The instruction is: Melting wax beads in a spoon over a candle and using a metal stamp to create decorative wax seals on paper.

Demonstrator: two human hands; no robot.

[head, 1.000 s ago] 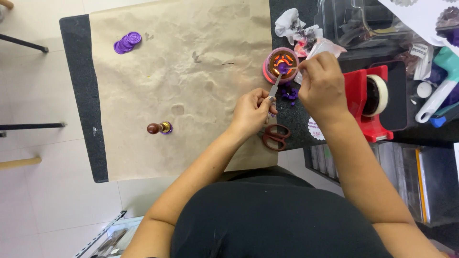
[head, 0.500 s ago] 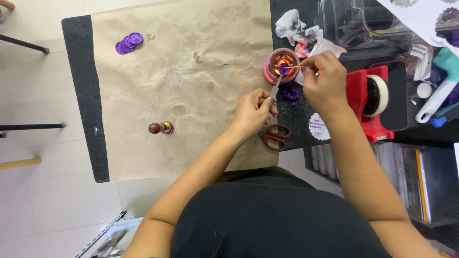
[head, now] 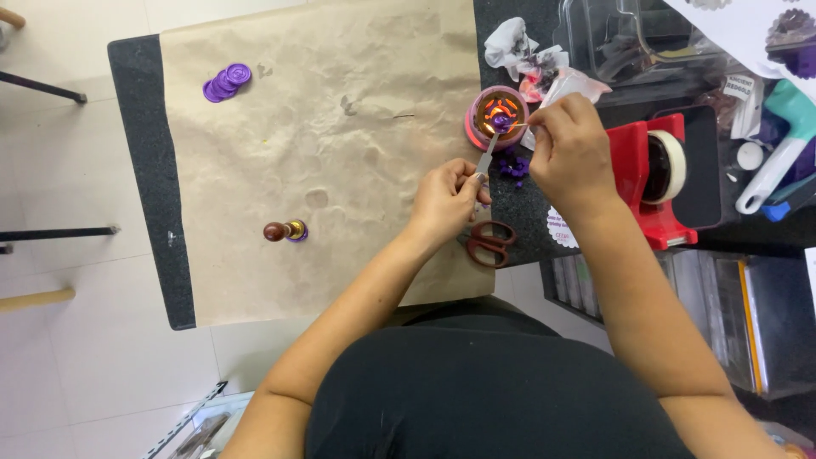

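The left hand (head: 448,197) is closed in a pinch around the handle of a small metal spoon (head: 488,153), whose bowl sits over the round pink warmer (head: 495,116) at the far right of the brown paper sheet (head: 323,153). An orange glow shows inside the warmer. The right hand (head: 571,153) has its fingertips pressed together on a thin stick (head: 512,127) that reaches into the spoon's bowl. Purple wax beads (head: 512,167) lie scattered on the dark surface (head: 140,170) just near of the warmer, between the two hands. Red-handled scissors (head: 489,243) rest near the left wrist. A red tape dispenser (head: 653,174) stands right of the right hand. Far left on the paper lie stacked purple wax seals (head: 227,82), and a wooden-handled stamp (head: 285,230) lies nearer.
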